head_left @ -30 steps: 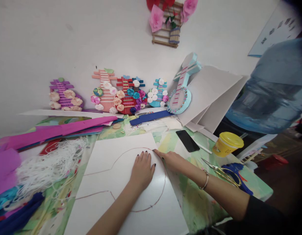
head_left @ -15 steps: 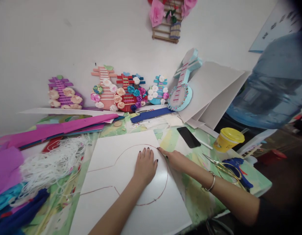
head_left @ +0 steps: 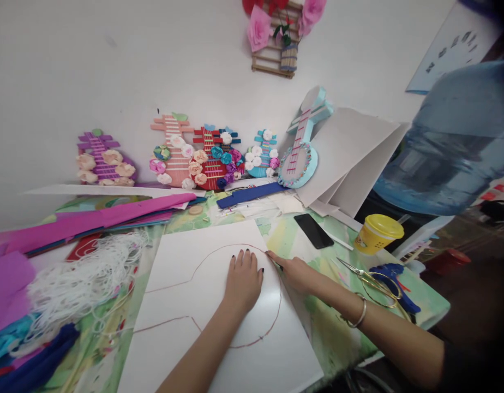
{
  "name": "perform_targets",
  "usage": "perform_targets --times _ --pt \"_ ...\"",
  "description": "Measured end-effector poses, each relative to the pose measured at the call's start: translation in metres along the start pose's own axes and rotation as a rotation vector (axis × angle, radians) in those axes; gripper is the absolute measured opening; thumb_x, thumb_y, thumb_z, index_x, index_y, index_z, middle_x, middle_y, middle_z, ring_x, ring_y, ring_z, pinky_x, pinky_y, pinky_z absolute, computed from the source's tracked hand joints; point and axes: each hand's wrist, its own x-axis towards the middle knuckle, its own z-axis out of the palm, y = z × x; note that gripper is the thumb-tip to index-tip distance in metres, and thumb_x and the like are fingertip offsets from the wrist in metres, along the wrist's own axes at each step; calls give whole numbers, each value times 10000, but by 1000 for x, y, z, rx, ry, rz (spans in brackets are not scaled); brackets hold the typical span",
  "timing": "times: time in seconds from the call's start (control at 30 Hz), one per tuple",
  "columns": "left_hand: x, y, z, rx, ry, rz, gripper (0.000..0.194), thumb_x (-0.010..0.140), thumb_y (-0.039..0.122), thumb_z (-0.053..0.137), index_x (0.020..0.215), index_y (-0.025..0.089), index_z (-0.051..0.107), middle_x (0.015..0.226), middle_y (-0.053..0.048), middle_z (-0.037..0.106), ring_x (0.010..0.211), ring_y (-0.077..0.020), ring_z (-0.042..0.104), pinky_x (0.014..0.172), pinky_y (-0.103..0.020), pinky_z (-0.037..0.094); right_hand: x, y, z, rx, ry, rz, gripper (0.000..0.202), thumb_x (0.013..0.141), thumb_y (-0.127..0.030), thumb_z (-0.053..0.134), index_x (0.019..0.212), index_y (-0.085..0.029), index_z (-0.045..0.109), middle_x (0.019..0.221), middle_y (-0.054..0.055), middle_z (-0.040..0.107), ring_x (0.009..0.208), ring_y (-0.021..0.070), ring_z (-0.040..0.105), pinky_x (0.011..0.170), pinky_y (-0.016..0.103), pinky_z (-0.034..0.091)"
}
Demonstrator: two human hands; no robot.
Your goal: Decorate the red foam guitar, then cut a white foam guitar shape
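Observation:
A large white board [head_left: 174, 256] lies on the table with a reddish-brown outline [head_left: 279, 305] drawn on it, a round body with two lines running left. My left hand [head_left: 244, 278] rests flat inside the round part, fingers spread and dark nails showing. At the upper right of the curve, my right hand [head_left: 293, 270] points with its index finger stretched out, the tip on the line by the board's edge. Its thumb sits just below the index finger, and the other fingers are partly hidden. I see no tool in either hand.
Gold-handled scissors [head_left: 375, 284], a black phone [head_left: 314, 231] and a yellow lidded cup [head_left: 378, 233] lie to the right. Tangled white cord [head_left: 88, 273] and magenta sheets [head_left: 113, 213] are on the left. Several decorated lute-shaped crafts [head_left: 174, 153] lean against the wall.
The view has shifted slightly. My right index finger stays near the upper right of the curve, seemingly a little farther along it; my left hand stays flat on the board.

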Motion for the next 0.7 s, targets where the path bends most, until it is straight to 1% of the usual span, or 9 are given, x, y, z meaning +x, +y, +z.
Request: perform_targets --times 0.17,0.23,0.53,0.7 --pt "0 0 -1 11 1 8 443 938 298 348 1285 82 517 1358 -162 517 1298 -327 413 1067 -505 333 -8 -8 -1 -41 3 42 761 822 -64 352 1518 -257 112 878 120 683 746 241 643 573 263 336" --pt "0 0 -2 5 -7 11 448 938 296 351 1287 67 514 1358 -169 516 1299 -330 412 1068 -506 335 -9 -10 0 -46 -1 59 749 833 -69 340 1517 -265 106 875 125 679 735 240 643 569 263 333" --pt "2 2 -7 -8 -38 -1 438 939 285 348 1284 74 517 1351 -155 525 1301 -331 407 1070 -517 332 -14 -5 6 -10 26 54 722 857 -85 320 1513 -296 105 839 99 671 695 221 634 534 251 296" --pt "1 2 -7 -20 -41 -1 445 942 295 347 1288 69 513 1363 -161 511 1307 -332 396 1077 -517 318 -16 -6 9 -25 26 68 744 836 -64 333 1517 -268 112 823 103 671 708 230 633 532 257 280"
